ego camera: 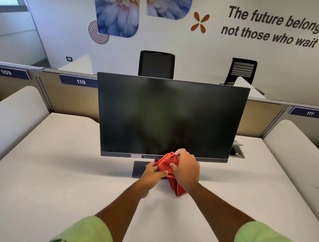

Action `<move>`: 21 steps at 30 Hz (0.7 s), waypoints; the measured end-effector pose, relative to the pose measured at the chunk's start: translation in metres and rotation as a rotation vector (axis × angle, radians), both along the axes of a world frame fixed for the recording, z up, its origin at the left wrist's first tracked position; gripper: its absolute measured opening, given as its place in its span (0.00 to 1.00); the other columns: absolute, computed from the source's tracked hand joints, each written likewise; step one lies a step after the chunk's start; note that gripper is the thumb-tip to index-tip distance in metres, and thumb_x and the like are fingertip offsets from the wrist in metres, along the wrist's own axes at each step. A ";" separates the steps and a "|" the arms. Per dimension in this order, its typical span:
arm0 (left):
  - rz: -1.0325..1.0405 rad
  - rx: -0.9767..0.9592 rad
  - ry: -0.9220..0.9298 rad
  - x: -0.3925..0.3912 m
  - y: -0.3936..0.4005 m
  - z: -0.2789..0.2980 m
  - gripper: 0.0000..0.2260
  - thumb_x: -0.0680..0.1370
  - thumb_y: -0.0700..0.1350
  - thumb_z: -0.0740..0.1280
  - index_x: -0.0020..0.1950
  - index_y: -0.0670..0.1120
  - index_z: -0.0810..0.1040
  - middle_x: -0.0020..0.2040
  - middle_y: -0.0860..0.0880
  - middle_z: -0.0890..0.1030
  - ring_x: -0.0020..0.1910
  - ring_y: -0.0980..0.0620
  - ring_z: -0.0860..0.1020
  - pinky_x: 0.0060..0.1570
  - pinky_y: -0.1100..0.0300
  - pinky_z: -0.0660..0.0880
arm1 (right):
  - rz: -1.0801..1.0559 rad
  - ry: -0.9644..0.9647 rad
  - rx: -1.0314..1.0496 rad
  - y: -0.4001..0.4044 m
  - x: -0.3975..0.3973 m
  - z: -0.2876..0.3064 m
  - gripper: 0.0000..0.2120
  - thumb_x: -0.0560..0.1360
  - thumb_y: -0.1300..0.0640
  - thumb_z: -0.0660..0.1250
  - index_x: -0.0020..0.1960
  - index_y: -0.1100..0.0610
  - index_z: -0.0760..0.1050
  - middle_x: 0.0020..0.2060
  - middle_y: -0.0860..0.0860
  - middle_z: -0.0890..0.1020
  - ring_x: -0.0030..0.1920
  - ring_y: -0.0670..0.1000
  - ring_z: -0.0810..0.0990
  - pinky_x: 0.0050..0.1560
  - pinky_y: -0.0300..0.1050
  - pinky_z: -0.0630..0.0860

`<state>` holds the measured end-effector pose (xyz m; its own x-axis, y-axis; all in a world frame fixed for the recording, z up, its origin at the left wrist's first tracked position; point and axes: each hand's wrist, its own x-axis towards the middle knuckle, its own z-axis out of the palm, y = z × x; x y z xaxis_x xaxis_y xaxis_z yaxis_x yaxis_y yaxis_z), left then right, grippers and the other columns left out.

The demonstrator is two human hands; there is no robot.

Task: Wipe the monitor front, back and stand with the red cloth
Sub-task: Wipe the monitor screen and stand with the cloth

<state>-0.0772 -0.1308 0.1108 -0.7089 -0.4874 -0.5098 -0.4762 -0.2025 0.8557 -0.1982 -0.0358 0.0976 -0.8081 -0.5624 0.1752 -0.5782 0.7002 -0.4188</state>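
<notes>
A black monitor [169, 116] stands facing me on a white desk [56, 181], its screen dark. Its flat dark stand base [139, 169] shows under the lower bezel, partly hidden by my hands. The red cloth [166, 164] is bunched just below the screen's bottom edge, with a folded tail hanging down to the desk. My right hand [186, 168] grips the cloth from the right, fingers curled over its top. My left hand [150, 175] pinches the cloth's left side with fingertips.
Beige partitions with number plates 109, 110 and 111 [309, 113] run behind the desk. Padded white dividers [16, 117] flank it left and right. A cable port [237, 152] opens behind the monitor's right corner. Two black office chairs [156, 64] stand beyond the partition.
</notes>
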 end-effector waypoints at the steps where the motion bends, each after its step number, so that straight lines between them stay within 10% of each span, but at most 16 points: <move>1: 0.022 0.024 0.004 -0.003 0.001 0.000 0.29 0.79 0.46 0.71 0.77 0.49 0.61 0.69 0.47 0.74 0.61 0.50 0.73 0.62 0.53 0.71 | -0.025 -0.066 -0.027 -0.001 -0.002 -0.001 0.20 0.77 0.46 0.75 0.64 0.45 0.71 0.49 0.45 0.84 0.53 0.51 0.82 0.59 0.52 0.78; 9: 0.113 -0.041 0.053 0.006 0.015 -0.006 0.30 0.78 0.38 0.71 0.76 0.52 0.62 0.70 0.46 0.74 0.61 0.49 0.74 0.64 0.47 0.74 | 0.133 -0.155 -0.097 0.030 0.002 -0.007 0.10 0.80 0.42 0.69 0.57 0.46 0.82 0.52 0.45 0.83 0.51 0.48 0.80 0.54 0.46 0.80; 16: 0.344 0.871 0.094 0.043 0.037 -0.017 0.29 0.81 0.61 0.61 0.70 0.39 0.71 0.65 0.34 0.78 0.59 0.27 0.79 0.62 0.34 0.74 | 0.417 0.002 -0.514 0.087 0.025 0.000 0.09 0.76 0.59 0.75 0.52 0.48 0.80 0.55 0.46 0.79 0.56 0.48 0.79 0.52 0.38 0.80; 21: 0.250 0.844 0.149 0.048 0.053 -0.016 0.30 0.79 0.66 0.61 0.66 0.42 0.75 0.61 0.35 0.81 0.60 0.33 0.80 0.59 0.39 0.78 | 0.558 0.053 -0.402 0.130 0.039 -0.027 0.16 0.72 0.63 0.78 0.54 0.46 0.81 0.61 0.44 0.78 0.63 0.47 0.76 0.59 0.36 0.77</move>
